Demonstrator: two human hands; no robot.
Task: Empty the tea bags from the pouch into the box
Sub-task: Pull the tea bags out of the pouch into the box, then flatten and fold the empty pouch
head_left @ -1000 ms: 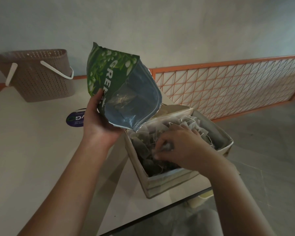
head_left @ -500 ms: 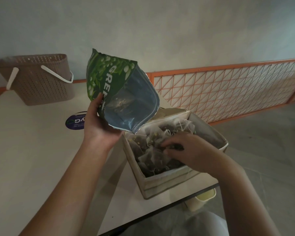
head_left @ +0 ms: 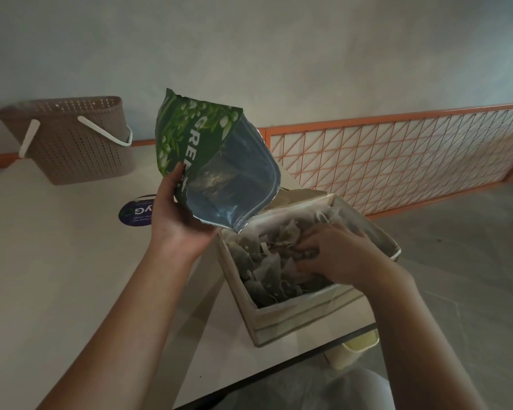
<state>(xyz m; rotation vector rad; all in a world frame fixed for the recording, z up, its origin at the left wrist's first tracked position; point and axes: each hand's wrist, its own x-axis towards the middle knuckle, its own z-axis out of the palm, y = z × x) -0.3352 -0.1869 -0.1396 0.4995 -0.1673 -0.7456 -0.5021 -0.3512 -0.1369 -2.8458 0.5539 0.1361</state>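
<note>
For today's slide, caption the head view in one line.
Left hand tilts the green tea pouch over the box while the right hand rests among tea bags.

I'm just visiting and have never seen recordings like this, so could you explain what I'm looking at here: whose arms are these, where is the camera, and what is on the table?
There is no machine here. A person wears a wide-angle camera on the head, looking forward and down, so you see their own two arms. The left hand grips a green pouch, tilted with its open silvery mouth over a box. The right hand reaches into the box, its fingers among the tea bags piled there; whether it is pinching one I cannot tell. Something seems to be left inside the pouch. The box stands near the corner of a pale table. Farther back on the table are a brown perforated basket with white handles and a round dark blue sticker. An orange wire fence runs behind.
</note>
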